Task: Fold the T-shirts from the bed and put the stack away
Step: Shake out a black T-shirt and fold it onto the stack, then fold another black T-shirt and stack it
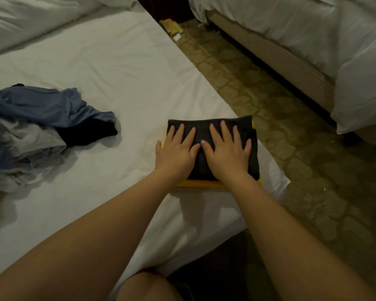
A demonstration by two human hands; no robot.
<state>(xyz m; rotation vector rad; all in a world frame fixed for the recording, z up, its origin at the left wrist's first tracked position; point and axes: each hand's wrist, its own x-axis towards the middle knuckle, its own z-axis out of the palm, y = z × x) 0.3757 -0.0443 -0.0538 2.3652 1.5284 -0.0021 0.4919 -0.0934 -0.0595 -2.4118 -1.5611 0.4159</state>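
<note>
my left hand and right hand, fingers spread, press folded black cotton t-shirt | risk: stack near bed edge may slide off

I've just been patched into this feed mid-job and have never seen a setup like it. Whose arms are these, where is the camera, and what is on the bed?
There is no machine here. The single picture comes from a wide-angle camera worn on a person's head, looking down at their two bare arms. The left hand and right hand lie flat, fingers straight, pressing on a folded black T-shirt. It sits on a folded yellow garment near the edge of a white-sheeted bed. Nothing is gripped. To the left lies a crumpled pile of blue, grey and black clothes, not yet folded. A second bed stands across the floor.
</note>
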